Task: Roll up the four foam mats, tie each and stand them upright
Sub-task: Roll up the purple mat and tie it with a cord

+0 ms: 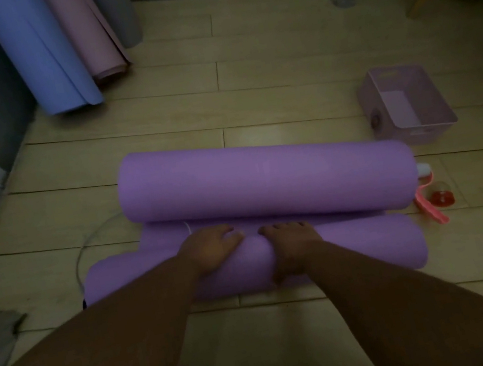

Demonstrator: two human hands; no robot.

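Fingers (233, 233) of L hand (213, 249) and R hand (293, 244) curve over the crest of the near roll, tips tucked into the crease, gripping it mid-length, side by side. Purple mat (265, 178) lies on the floor (251, 100): near end part-rolled, far end curled into a fat loose roll. Foam prob. light, soft, springy; likely unwinds if let go, so spread hands wider. Beyond: blue roll (50, 55) & pink roll (87, 32) upright by wall
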